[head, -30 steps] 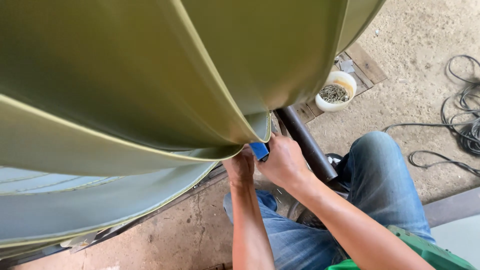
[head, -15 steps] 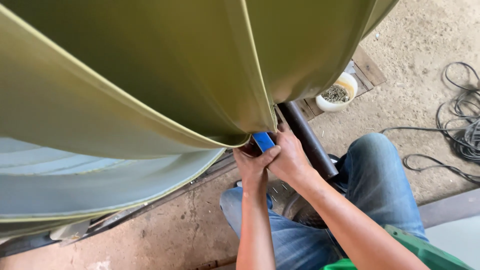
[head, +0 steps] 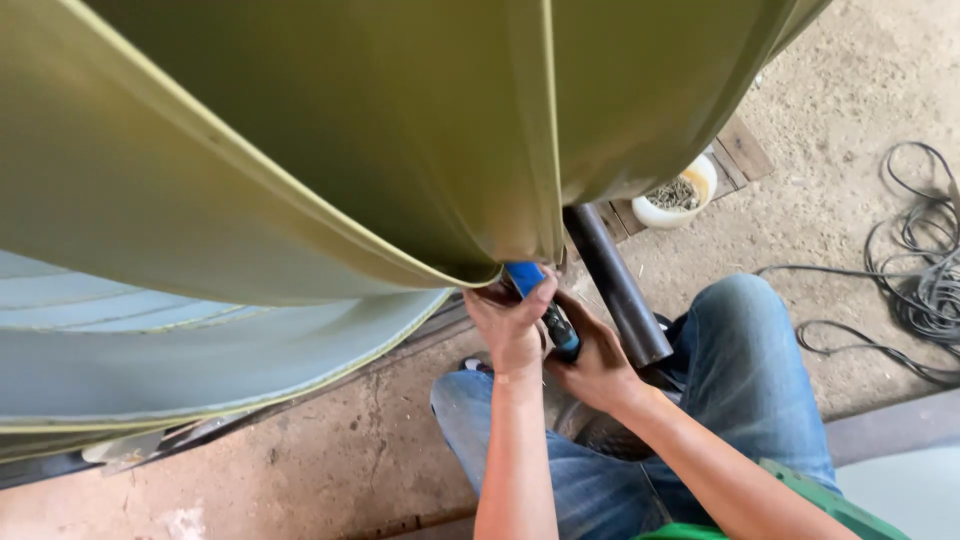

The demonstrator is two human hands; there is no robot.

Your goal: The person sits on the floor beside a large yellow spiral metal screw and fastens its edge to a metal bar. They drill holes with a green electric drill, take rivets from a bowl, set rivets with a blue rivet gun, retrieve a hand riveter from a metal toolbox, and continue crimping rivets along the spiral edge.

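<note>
at the centre of the frame the left hand (head: 510,325) is closed in a pinch on the blue-handled tool (head: 540,300), thumb pressed against its blue top just under the lower edge of the olive-green curved metal sheet (head: 330,150). the right hand (head: 597,362) is curled around the tool's lower, darker part, touching the left hand. a dark steel pipe (head: 615,285) runs just right of the hands. a white bowl of small metal bits (head: 678,192) sits upper right, black cables (head: 925,290) coil at the right edge.
</note>
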